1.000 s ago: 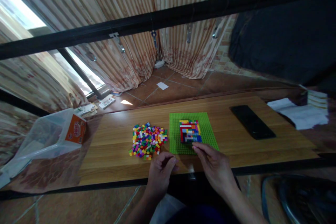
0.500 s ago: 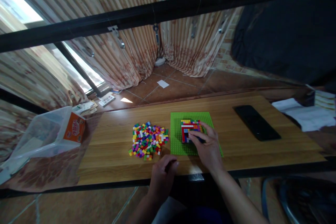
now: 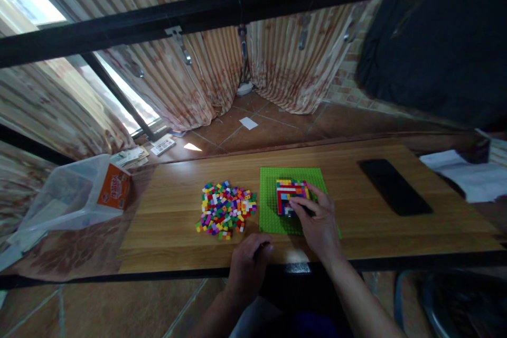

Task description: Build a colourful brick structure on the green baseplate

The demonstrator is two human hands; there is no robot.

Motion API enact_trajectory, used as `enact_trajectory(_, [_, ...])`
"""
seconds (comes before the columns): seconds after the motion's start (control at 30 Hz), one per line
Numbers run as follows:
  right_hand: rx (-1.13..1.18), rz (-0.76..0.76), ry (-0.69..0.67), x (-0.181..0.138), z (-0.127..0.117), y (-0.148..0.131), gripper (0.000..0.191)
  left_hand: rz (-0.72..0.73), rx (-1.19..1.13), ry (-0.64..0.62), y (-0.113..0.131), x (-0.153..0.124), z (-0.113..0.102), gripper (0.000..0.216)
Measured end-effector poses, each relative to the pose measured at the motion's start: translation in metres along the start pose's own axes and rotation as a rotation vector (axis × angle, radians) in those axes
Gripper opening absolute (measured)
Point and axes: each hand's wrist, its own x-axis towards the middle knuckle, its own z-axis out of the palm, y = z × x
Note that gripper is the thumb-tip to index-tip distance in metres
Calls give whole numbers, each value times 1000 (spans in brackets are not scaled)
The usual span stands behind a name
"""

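A green baseplate [image 3: 271,195] lies on the wooden table [image 3: 356,222] with a small multicoloured brick build [image 3: 288,191] on it. My right hand [image 3: 319,224] rests on the plate with its fingertips pinched against the build's near right part. Whether a brick sits under the fingertips is hidden. To the left of the plate is a heap of several small loose bricks [image 3: 225,208] in many colours. My left hand [image 3: 249,264] lies at the table's front edge, fingers curled in, just short of the heap; what it holds, if anything, I cannot see.
A black phone [image 3: 394,194] lies flat on the table's right part. A clear plastic tub [image 3: 67,195] with an orange label sits off the left end. White papers [image 3: 463,174] lie at the far right. A black bar [image 3: 253,5] crosses overhead.
My right hand has moved forward from the baseplate's near edge onto the brick build and now covers its near right part. My left hand has stayed at the front edge.
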Motion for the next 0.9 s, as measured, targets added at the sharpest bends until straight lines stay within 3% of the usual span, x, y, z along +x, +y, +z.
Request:
enact_trajectory(0.2, [-14,-28,-5,2,1,0,19,6,0,5,0,0,1,14])
enact_trajectory(0.57, [109,181,-17,5,8,1,24,-80,-58,-9,3,0,-1,14])
enact_trajectory(0.9, [129,211,5,9,14,-3,21,-116,-81,7,1,1,2,9])
